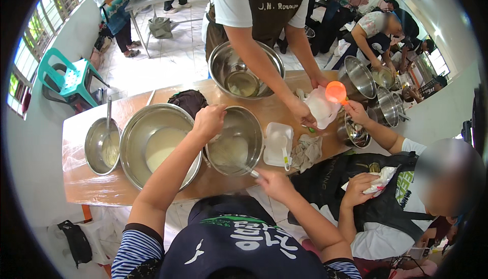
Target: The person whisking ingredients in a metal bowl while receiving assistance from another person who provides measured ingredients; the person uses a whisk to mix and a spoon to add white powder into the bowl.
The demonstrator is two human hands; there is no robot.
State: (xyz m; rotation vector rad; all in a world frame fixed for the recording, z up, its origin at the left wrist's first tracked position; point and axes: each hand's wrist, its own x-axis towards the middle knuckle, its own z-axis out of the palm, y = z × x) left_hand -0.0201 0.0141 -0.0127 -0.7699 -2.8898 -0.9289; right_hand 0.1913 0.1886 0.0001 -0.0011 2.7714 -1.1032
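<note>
- The person's left hand curls over the far rim of a steel bowl at the middle of the wooden table, fingers closed on the rim.
- The right hand sits at the bowl's near right edge, fingers pinched shut around the handle of a utensil that reaches down into the bowl; I cannot tell what kind it is.
- The bowl holds a little pale liquid at the bottom.
- Just left of it, touching or nearly so, stands a bigger steel bowl with creamy batter inside.
- Further left is a small steel bowl with a spoon standing in it.
- Right of the middle bowl lies a white plastic tub, then a crumpled grey cloth.
- On the far side, another person's hands hold a white container, and a seated person on the right lifts an orange scoop.
</note>
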